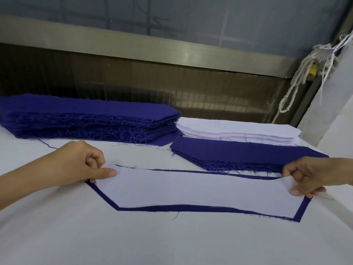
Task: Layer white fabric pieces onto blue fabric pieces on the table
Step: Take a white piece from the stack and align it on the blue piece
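Both hands pinch white piece (198, 190) over blue piece (191, 208)

My white piece (191, 188) covers most of the blue piece (191, 208) — only its border shows. The tall blue stack (76, 119) runs off the left edge, and my right hand (313, 175) hides the right end of the low blue stack (238, 152). A yellowish thing (313, 70) hangs among the cords (299, 73) — too small to tell.

- The left hand (82, 163) comes in from the left edge at middle height, with a bare forearm behind it.
- Its thumb lies straight, pointing right, and pinches the left end of the white fabric piece (191, 188); the other fingers are curled.
- The right hand (309, 175) enters from the right edge, fingers curled, and pinches the right end of the same piece.
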